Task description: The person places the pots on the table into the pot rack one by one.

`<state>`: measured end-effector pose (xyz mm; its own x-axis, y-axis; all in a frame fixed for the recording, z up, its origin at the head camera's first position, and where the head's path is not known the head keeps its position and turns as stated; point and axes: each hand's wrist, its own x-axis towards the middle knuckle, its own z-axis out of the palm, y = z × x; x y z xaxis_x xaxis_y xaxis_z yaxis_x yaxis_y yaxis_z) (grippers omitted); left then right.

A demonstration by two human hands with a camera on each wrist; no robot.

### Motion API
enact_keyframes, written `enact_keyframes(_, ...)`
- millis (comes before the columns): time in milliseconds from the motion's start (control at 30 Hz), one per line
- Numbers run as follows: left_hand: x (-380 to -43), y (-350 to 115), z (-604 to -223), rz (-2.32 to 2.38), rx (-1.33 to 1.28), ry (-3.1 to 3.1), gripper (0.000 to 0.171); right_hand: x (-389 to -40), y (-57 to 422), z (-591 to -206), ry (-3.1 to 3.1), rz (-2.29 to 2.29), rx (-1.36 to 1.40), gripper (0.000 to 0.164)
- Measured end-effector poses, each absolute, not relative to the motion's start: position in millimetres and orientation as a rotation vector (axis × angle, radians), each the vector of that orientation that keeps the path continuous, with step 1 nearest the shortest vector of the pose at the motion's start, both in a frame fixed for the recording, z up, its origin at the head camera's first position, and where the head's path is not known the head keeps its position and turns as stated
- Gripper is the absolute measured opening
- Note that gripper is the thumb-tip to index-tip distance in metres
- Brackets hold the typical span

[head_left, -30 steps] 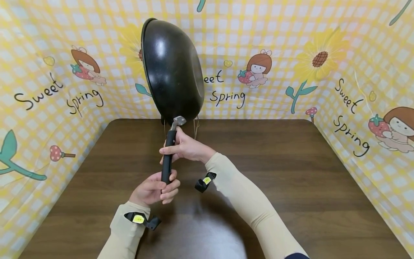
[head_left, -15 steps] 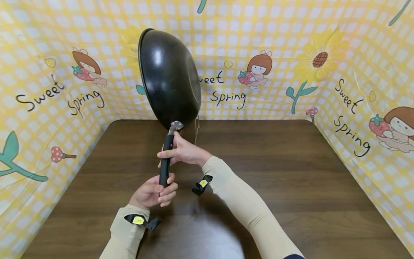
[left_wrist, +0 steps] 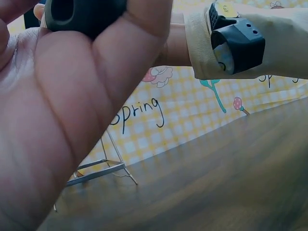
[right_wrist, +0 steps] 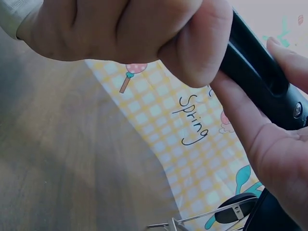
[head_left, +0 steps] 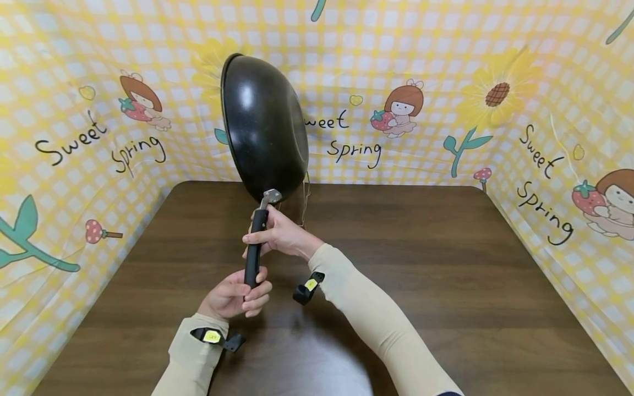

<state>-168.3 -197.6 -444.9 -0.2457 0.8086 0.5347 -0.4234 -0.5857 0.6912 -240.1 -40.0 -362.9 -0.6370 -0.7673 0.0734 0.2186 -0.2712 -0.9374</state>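
Note:
A black wok [head_left: 264, 129] is held up over the table, tilted on its side with its rounded outside toward the head camera and its rim to the left. Its long black handle [head_left: 253, 258] points down toward me. My left hand [head_left: 231, 291] grips the handle's lower end, fingers curled around it. Higher up, near the metal bracket [head_left: 272, 196], my right hand [head_left: 284, 231] holds the handle, thumb across it. The right wrist view shows both hands on the handle [right_wrist: 260, 72]. The wok's inside is hidden.
Behind the wok stands a thin metal wire rack [left_wrist: 103, 171], mostly hidden in the head view. A dark oval piece [right_wrist: 236, 209] shows beside its wires. The brown wooden table [head_left: 421, 264] is enclosed by a yellow checked cloth [head_left: 342, 60] on three sides.
The wok and both hands have come down a little, mostly in the first half second. Both grips stay the same. The head view has shifted slightly.

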Motion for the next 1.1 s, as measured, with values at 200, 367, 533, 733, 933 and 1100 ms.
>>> enact_keyframes(200,-169,-200,-450,1.908,1.159,0.508,0.02,-241,-41,-368,1.323,-1.969,-0.679,0.037)
enact_keyframes(367,-170,-199,-453,1.901,1.159,0.498,0.021,-241,-41,-371,1.309,-1.981,-0.673,0.038)
enact_keyframes(533,-170,-200,-455,1.896,1.173,0.492,0.021,-239,-42,-373,1.286,-1.99,-0.674,0.038)
enact_keyframes(733,-166,-200,-458,1.902,1.177,0.488,0.021,-237,-43,-377,1.257,-2.014,-0.647,0.039)
enact_keyframes(933,-165,-200,-461,1.896,1.181,0.487,0.021,-235,-43,-381,1.25,-2.027,-0.633,0.037)
enact_keyframes(1100,-165,-200,-465,1.889,1.183,0.502,0.021,-234,-43,-384,1.242,-2.019,-0.629,0.038)
